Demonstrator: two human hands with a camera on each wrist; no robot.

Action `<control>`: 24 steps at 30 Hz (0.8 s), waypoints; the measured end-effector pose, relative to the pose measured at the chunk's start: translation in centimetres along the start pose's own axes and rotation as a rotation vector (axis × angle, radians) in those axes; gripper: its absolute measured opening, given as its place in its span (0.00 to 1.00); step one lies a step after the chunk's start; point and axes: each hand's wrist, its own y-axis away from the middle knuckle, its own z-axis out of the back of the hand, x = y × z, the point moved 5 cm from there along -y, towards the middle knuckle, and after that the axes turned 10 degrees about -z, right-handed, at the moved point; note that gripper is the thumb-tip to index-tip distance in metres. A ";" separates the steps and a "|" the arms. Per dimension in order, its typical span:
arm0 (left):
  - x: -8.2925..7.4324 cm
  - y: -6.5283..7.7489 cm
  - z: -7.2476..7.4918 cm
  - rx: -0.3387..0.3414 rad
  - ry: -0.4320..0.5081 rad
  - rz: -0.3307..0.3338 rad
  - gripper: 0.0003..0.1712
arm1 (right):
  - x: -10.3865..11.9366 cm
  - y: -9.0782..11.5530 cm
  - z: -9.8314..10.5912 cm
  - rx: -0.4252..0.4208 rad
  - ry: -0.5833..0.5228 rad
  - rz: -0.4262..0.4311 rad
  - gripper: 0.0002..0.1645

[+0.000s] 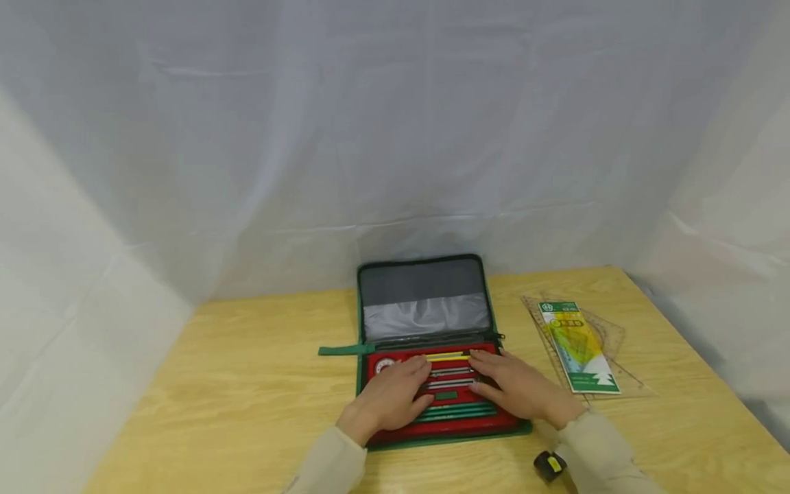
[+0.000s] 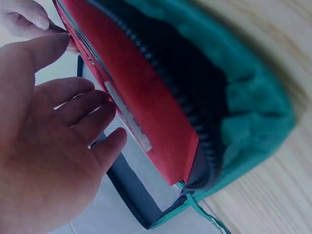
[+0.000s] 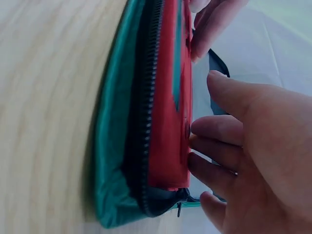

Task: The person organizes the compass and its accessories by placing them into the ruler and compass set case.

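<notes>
A green zip case point(image 1: 523, 428) lies unfolded on the table, its dark lid point(image 1: 422, 285) leaning back towards the curtain. Inside sits a red tray point(image 1: 444, 428) with green pencils point(image 1: 459, 410), slim metal drawing tools point(image 1: 450, 372), yellow sticks point(image 1: 447, 356) and a round white piece point(image 1: 384, 365). My left hand point(image 1: 391, 396) rests on the tray's left half, fingers extended and loosely bent. On the right half rests my right hand point(image 1: 521, 386), fingertips near the yellow sticks and metal tools. In both wrist views the fingertips meet the top of the red tray point(image 2: 146, 97).
To the right lies a green and yellow card packet point(image 1: 579, 346) over clear set squares point(image 1: 617, 336). A small black object with a yellow label point(image 1: 549, 466) sits beside my right sleeve. A green strap point(image 1: 345, 350) sticks out left. A white curtain point(image 1: 395, 137) hangs behind the table.
</notes>
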 end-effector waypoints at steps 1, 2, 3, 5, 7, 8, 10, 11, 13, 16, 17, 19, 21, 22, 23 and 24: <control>-0.1 0.0 0.0 -0.001 -0.004 -0.004 0.32 | 0.1 0.0 0.0 -0.010 -0.004 -0.001 0.37; -0.1 0.0 0.0 -0.003 -0.004 -0.008 0.31 | 0.1 -0.1 0.1 -0.020 -0.008 -0.007 0.37; -0.2 -0.1 0.1 -0.005 -0.005 -0.009 0.31 | 0.1 -0.1 0.1 -0.028 -0.010 -0.013 0.36; -0.2 0.0 0.0 -0.002 -0.007 -0.006 0.31 | 0.2 0.0 0.0 -0.037 -0.013 -0.024 0.35; -0.2 0.0 -0.1 0.004 -0.011 0.000 0.31 | 0.1 0.0 -0.2 -0.033 -0.020 -0.032 0.36; -0.2 0.1 -0.1 0.006 -0.011 0.004 0.31 | 0.1 0.1 -0.4 -0.030 -0.024 -0.036 0.36; -0.2 0.1 -0.3 0.007 -0.013 0.008 0.31 | 0.1 0.1 -0.6 -0.025 -0.039 -0.039 0.36; -0.2 0.1 -0.3 0.004 -0.014 0.009 0.31 | 0.0 0.0 -0.6 -0.027 -0.043 -0.040 0.36; -0.2 0.1 -0.4 -0.002 -0.016 0.009 0.30 | 0.0 0.0 -0.6 -0.036 -0.052 -0.042 0.35; -0.2 0.0 -0.4 -0.011 -0.027 0.003 0.30 | -0.1 -0.1 -0.6 -0.054 -0.053 -0.049 0.34; -0.2 0.0 -0.4 -0.012 -0.030 0.003 0.30 | -0.1 -0.1 -0.5 -0.060 -0.051 -0.048 0.34; -0.1 0.0 -0.3 -0.012 -0.037 0.005 0.30 | -0.2 -0.1 -0.5 -0.069 -0.059 -0.045 0.33; -0.1 0.0 -0.3 -0.012 -0.046 0.011 0.30 | -0.2 -0.1 -0.5 -0.077 -0.077 -0.037 0.33; -0.1 0.0 -0.3 -0.012 -0.052 0.015 0.29 | -0.3 -0.2 -0.5 -0.079 -0.092 -0.033 0.33; -0.1 0.0 -0.3 -0.012 -0.059 0.018 0.29 | -0.4 -0.2 -0.6 -0.079 -0.110 -0.030 0.34; -0.1 0.0 -0.4 -0.010 -0.063 0.020 0.28 | -0.5 -0.2 -0.7 -0.077 -0.135 -0.028 0.35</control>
